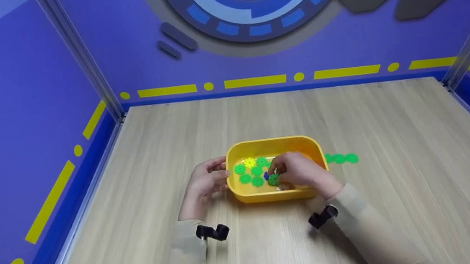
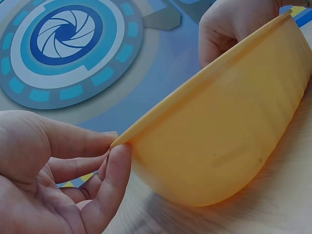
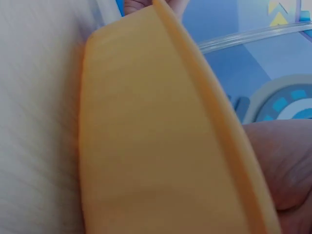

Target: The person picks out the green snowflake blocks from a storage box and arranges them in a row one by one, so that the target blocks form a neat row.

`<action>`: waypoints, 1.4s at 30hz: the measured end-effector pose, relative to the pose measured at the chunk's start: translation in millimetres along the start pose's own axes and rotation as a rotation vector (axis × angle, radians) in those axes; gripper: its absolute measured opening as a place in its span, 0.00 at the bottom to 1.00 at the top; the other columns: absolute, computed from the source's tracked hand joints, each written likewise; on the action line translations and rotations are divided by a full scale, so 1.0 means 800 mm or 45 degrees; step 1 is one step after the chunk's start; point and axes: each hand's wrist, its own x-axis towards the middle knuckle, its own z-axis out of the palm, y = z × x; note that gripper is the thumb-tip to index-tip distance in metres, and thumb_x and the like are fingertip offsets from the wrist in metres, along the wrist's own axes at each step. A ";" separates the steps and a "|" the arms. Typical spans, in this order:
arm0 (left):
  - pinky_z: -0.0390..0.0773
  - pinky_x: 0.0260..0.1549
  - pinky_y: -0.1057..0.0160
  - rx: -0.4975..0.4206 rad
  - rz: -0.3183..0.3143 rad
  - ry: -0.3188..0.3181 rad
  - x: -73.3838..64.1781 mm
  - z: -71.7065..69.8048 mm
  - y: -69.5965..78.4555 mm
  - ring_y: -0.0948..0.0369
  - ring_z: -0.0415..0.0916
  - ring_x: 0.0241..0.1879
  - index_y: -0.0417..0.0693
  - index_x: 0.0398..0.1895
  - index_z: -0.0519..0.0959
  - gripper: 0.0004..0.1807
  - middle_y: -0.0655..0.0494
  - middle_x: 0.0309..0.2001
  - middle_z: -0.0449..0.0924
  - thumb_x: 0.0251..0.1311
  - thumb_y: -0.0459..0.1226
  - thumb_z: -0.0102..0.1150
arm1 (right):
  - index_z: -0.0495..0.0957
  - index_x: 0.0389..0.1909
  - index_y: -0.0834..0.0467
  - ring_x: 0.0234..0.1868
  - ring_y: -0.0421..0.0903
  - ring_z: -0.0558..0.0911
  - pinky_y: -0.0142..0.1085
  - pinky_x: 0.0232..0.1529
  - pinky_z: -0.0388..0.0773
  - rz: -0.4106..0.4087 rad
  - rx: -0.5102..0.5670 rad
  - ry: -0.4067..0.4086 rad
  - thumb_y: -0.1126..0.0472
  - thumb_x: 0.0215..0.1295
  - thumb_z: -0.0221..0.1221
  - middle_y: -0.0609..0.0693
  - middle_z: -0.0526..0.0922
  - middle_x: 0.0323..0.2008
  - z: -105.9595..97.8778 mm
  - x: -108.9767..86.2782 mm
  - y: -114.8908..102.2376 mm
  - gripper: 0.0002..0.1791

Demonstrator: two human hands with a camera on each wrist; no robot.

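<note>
Left hand [image 1: 206, 182]: pinches the rim at the left end of the yellow tub [image 1: 279, 195], thumb outside.
Right hand [image 1: 299, 170]: dips into the tub, fingers curled, pinching a green disc [image 1: 274, 180] right by a blue disc [image 1: 266, 175].
Tub: sits on the wooden table [image 1: 257, 249], between both wrists.
Tub floor: loose green discs [image 1: 245, 178], with one yellow disc [image 1: 249, 162] among them.
Beyond the tub's right end: a green row [image 1: 351, 158] on the table.
</note>
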 end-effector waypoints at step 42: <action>0.84 0.27 0.65 -0.001 0.005 0.006 0.000 0.001 -0.001 0.63 0.78 0.30 0.39 0.67 0.77 0.29 0.45 0.51 0.78 0.59 0.22 0.61 | 0.84 0.56 0.59 0.46 0.55 0.80 0.30 0.44 0.83 0.314 0.495 0.194 0.64 0.69 0.63 0.57 0.86 0.48 -0.069 -0.040 0.056 0.16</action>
